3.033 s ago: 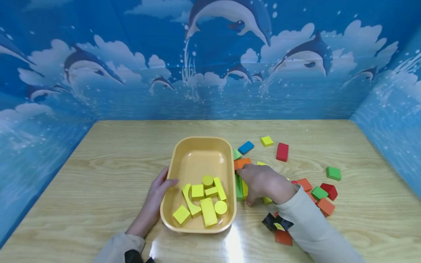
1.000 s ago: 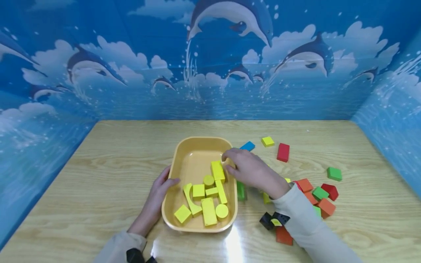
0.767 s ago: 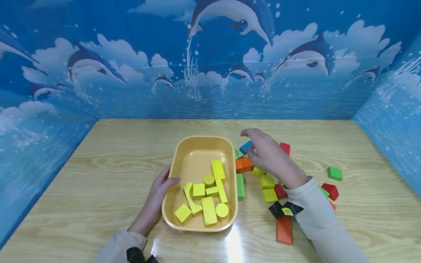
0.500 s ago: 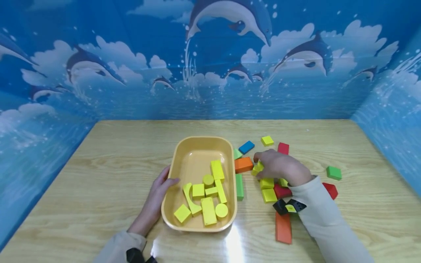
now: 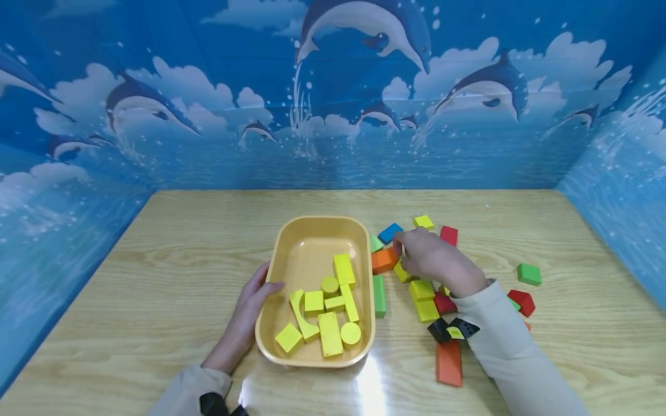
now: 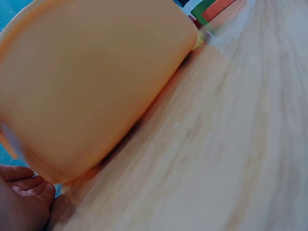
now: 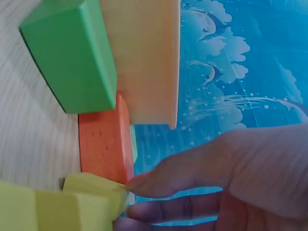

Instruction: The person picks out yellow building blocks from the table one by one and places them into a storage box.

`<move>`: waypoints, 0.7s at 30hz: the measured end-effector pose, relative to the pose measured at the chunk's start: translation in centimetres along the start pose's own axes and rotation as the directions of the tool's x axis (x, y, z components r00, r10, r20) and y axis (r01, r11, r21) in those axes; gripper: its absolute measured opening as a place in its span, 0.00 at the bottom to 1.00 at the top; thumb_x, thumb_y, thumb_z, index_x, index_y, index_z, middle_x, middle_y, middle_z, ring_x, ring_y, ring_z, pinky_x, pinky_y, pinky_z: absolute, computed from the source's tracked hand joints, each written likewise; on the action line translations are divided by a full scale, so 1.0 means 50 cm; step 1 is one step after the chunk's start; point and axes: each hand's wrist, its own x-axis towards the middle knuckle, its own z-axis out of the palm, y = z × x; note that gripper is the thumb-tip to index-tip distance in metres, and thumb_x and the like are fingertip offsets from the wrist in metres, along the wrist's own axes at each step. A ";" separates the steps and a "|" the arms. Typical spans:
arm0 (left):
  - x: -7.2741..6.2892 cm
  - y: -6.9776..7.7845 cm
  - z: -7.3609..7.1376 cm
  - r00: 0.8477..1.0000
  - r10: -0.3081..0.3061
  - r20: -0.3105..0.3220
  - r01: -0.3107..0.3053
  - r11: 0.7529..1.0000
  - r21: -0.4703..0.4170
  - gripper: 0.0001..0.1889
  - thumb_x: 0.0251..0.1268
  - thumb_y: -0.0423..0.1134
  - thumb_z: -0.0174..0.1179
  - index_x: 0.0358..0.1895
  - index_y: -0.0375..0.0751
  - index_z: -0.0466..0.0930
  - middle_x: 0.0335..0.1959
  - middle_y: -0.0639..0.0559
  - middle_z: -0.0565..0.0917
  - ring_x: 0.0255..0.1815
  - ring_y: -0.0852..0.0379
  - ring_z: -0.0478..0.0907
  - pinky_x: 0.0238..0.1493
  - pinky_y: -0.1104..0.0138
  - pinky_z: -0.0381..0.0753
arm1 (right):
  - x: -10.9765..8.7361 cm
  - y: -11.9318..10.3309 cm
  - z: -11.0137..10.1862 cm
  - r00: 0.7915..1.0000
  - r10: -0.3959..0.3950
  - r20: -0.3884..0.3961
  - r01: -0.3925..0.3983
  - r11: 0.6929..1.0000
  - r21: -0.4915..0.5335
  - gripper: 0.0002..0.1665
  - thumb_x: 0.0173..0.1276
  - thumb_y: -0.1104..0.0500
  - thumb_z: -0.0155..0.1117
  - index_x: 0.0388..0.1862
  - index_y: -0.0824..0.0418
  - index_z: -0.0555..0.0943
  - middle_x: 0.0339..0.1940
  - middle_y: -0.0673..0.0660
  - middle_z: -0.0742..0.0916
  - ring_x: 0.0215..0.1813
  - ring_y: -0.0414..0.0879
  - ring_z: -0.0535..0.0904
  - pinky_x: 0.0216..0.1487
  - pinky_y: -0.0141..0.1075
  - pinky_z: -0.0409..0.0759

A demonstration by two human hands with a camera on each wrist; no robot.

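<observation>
My left hand (image 5: 254, 301) grips the left side of a pale orange plastic tray (image 5: 291, 242), thumb over the rim; in the left wrist view, curled fingers (image 6: 29, 185) show beside its outer wall. Several yellow blocks (image 5: 330, 335) lie inside the tray: cuboids, round pieces and an arch. Right of it, my right hand (image 5: 437, 260) pinches at a small yellow block (image 5: 400, 271), thumb at its edge in the right wrist view, the fingertips partly hidden. An orange block (image 5: 384, 261) and a green block (image 5: 380, 296) lie between this hand and the tray.
Two yellow blocks (image 5: 424, 300) and a dark red block (image 5: 444, 303) lie under my right wrist. Farther back are a blue block (image 5: 390, 233), a yellow one (image 5: 424, 222) and a red one (image 5: 449, 235). More blocks are partly hidden by the right sleeve (image 5: 499, 335).
A yellow block was added to the tray's upper right, and my right hand went back to the loose blocks. The small yellow block under it has shifted slightly left. My left hand stays put.
</observation>
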 end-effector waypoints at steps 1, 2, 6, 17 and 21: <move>0.000 0.000 0.000 1.000 0.000 0.001 0.000 1.000 0.000 0.30 0.65 0.33 0.49 0.72 0.38 0.59 0.66 0.35 0.69 0.59 0.45 0.73 0.54 0.68 0.77 | 0.000 -0.001 0.000 1.000 -0.004 0.000 0.004 1.000 0.009 0.10 0.65 0.66 0.61 0.44 0.61 0.74 0.31 0.57 0.78 0.30 0.49 0.73 0.28 0.34 0.74; 0.000 0.000 0.000 1.000 0.001 0.001 -0.001 1.000 0.000 0.30 0.65 0.33 0.49 0.72 0.38 0.59 0.66 0.35 0.68 0.59 0.45 0.73 0.54 0.68 0.77 | 0.000 -0.003 0.001 1.000 -0.006 0.004 0.006 1.000 0.012 0.10 0.65 0.67 0.61 0.43 0.61 0.73 0.31 0.57 0.78 0.31 0.49 0.73 0.29 0.34 0.74; 0.000 0.000 0.001 1.000 0.003 0.002 -0.003 1.000 0.008 0.31 0.65 0.33 0.49 0.72 0.38 0.59 0.67 0.35 0.68 0.59 0.44 0.73 0.54 0.68 0.77 | -0.001 -0.010 0.010 0.999 0.030 0.031 -0.030 0.999 0.020 0.13 0.63 0.65 0.66 0.42 0.59 0.71 0.33 0.57 0.76 0.36 0.50 0.72 0.33 0.35 0.74; 0.000 -0.002 0.001 1.000 0.004 0.005 -0.004 1.000 0.003 0.31 0.65 0.33 0.49 0.72 0.38 0.59 0.66 0.35 0.69 0.58 0.46 0.74 0.54 0.67 0.78 | 0.002 -0.022 0.035 0.999 0.043 0.022 -0.044 0.999 0.007 0.29 0.62 0.57 0.70 0.59 0.62 0.70 0.45 0.60 0.79 0.42 0.51 0.73 0.45 0.43 0.80; 0.000 0.000 0.001 1.000 0.005 0.003 -0.005 1.000 -0.006 0.31 0.65 0.33 0.49 0.72 0.38 0.59 0.66 0.35 0.68 0.59 0.45 0.73 0.54 0.67 0.77 | -0.002 -0.026 0.042 0.999 0.031 -0.007 -0.031 1.000 0.005 0.42 0.63 0.61 0.67 0.73 0.65 0.59 0.59 0.66 0.76 0.48 0.54 0.74 0.52 0.49 0.78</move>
